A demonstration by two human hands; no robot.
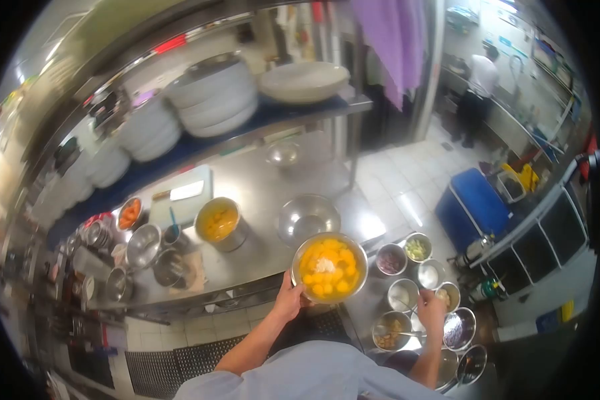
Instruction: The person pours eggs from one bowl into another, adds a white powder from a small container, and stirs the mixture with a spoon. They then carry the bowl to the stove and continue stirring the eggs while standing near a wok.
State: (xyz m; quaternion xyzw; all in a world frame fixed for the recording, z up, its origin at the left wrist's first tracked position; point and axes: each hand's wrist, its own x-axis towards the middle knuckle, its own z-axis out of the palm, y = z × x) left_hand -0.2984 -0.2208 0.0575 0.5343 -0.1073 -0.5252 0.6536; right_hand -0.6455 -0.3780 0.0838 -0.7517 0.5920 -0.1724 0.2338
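My left hand (pixel 291 300) grips the rim of a metal bowl (pixel 362 283), thumb at the side and fingers underneath. Several egg yolks (pixel 338 275) lie in the bowl, with a small pale heap (pixel 325 265) on top. Over on the right, my right hand (pixel 433 311) is closed above the small metal containers, beside one with pale beige contents (pixel 447 297). A thin metal handle shows by its fingers, at a container of white contents (pixel 403 295); what the fingers hold is too small to make out. Another container holds brown pieces (pixel 391 330) and a spoon.
Behind the bowl, a steel counter bears an empty metal bowl (pixel 308 219), a pot of yellow-orange contents (pixel 218 222) and a cleaver (pixel 187 191) on a cutting board (pixel 203 177). Stacked white bowls (pixel 213 100) fill the shelf above. A person (pixel 481 80) stands far right, beyond a blue bin (pixel 473 203).
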